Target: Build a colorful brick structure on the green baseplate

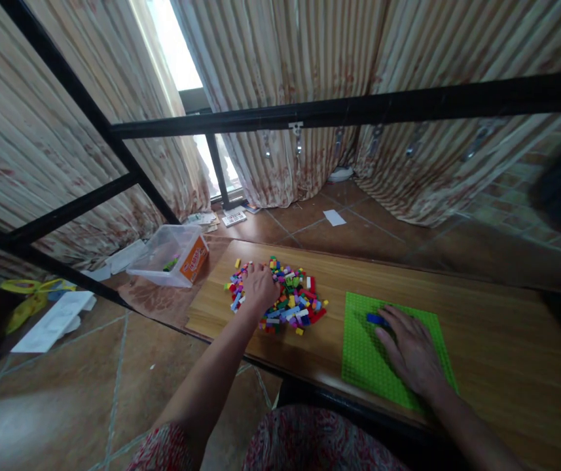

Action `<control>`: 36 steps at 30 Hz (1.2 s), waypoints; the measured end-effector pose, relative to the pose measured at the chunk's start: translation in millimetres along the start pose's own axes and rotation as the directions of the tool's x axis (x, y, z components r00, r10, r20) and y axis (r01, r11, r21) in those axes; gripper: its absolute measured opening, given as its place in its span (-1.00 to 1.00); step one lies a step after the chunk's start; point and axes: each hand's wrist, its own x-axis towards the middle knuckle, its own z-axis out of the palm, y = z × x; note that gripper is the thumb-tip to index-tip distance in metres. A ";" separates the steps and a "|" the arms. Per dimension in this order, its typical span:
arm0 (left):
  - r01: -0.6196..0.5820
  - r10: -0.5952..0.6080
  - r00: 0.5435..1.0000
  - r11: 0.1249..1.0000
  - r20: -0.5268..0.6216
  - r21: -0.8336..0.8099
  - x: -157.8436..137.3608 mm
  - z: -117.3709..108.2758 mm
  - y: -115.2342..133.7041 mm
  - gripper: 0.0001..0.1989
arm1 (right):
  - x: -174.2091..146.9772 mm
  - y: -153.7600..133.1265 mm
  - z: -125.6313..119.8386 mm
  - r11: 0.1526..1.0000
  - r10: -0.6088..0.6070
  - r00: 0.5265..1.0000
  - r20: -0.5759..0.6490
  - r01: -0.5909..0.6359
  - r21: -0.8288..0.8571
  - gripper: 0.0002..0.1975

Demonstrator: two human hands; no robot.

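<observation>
A heap of small multicoloured toy bricks is spread over the left part of the wooden table. My left hand rests on this heap, palm down and open, with its fingers bent down among the bricks and the tips partly hidden. To the right lies a green studded baseplate. Above it my right hand reaches from the lower right, thumb and fingers closed about a blue toy brick. One end of that brick sticks out past the fingertips; the rest is partly covered.
Left of the heap stands a clear plastic box with an orange label and a few green pieces inside. A black metal rail crosses beyond the wooden table. White trays and papers lie on the tiled floor; curtains hang behind.
</observation>
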 end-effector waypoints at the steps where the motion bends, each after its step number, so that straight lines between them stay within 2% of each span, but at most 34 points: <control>1: -0.001 0.001 1.000 1.000 0.002 0.005 -0.5 -0.1 -0.5 -0.70 | 0.3 -0.6 -0.8 1.000 0.005 1.000 0.000 -0.005 0.004 -0.51; 4: -0.032 0.033 0.999 0.998 -0.020 0.045 -4.4 -1.9 -1.5 -0.74 | 1.2 -2.4 -2.9 1.000 0.020 1.000 0.001 -0.020 0.022 -0.52; 8: -0.148 0.158 0.984 0.982 -0.082 0.114 -12.4 -3.7 -1.4 -0.73 | 2.2 -4.9 -5.2 0.998 0.036 0.999 0.000 -0.036 0.045 -0.52; 15: -0.278 0.286 0.957 0.952 -0.052 0.128 -14.6 -4.3 -8.1 -0.74 | 4.5 -8.9 -8.3 0.993 0.061 0.998 -0.024 -0.058 0.103 -0.55; 18: -0.297 0.299 0.948 0.954 -0.107 0.027 -14.3 -8.9 -10.9 -0.71 | 5.6 -11.2 -11.3 0.986 0.085 0.996 -0.035 -0.079 0.148 -0.55; 21: -0.264 0.219 0.958 0.924 -0.182 -0.276 -17.8 -14.5 -3.5 -0.74 | 6.0 -11.5 -15.3 0.958 0.138 0.989 -0.059 -0.118 0.262 -0.56; 22: -0.232 0.173 0.970 0.868 -0.171 -0.438 -20.5 -16.1 2.0 -0.76 | 6.0 -10.9 -16.7 0.938 0.167 0.983 -0.073 -0.135 0.320 -0.56; 23: -0.181 0.130 0.983 0.770 -0.128 -0.612 -24.0 -17.5 8.8 -0.77 | 5.8 -10.1 -18.0 0.912 0.202 0.975 -0.090 -0.153 0.381 -0.56; 24: -0.107 0.100 0.993 0.626 -0.057 -0.773 -28.3 -18.6 16.5 -0.77 | 5.5 -9.2 -19.3 0.882 0.242 0.964 -0.108 -0.173 0.438 -0.56; 25: -0.012 0.092 0.995 0.442 0.032 -0.897 -33.2 -19.3 24.6 -0.75 | 5.2 -8.5 -20.4 0.854 0.283 0.951 -0.122 -0.192 0.484 -0.55; 27: 0.221 0.140 0.963 0.081 0.231 -0.972 -43.4 -19.0 40.0 -0.71 | 4.9 -8.0 -22.1 0.816 0.342 0.930 -0.135 -0.223 0.533 -0.55; 28: 0.334 0.187 0.929 -0.058 0.319 -0.941 -48.2 -18.2 46.4 -0.70 | 4.9 -8.1 -22.7 0.810 0.354 0.926 -0.134 -0.232 0.538 -0.55; 29: 0.427 0.232 0.892 -0.157 0.387 -0.890 -52.2 -16.9 51.5 -0.72 | 5.1 -8.5 -23.0 0.810 0.357 0.925 -0.130 -0.237 0.537 -0.56; 30: 0.497 0.268 0.859 -0.231 0.436 -0.837 -55.5 -15.4 55.3 -0.75 | 5.3 -8.8 -23.1 0.812 0.354 0.927 -0.127 -0.237 0.534 -0.56; 32: 0.574 0.304 0.815 -0.311 0.492 -0.758 -60.1 -12.7 59.0 -0.82 | 5.7 -8.7 -22.3 0.812 0.350 0.929 -0.124 -0.234 0.535 -0.57; 36: 0.635 0.312 0.773 -0.383 0.553 -0.671 -66.2 -12.1 58.0 -0.83 | 6.5 -6.2 -20.3 0.813 0.342 0.930 -0.135 -0.221 0.538 -0.60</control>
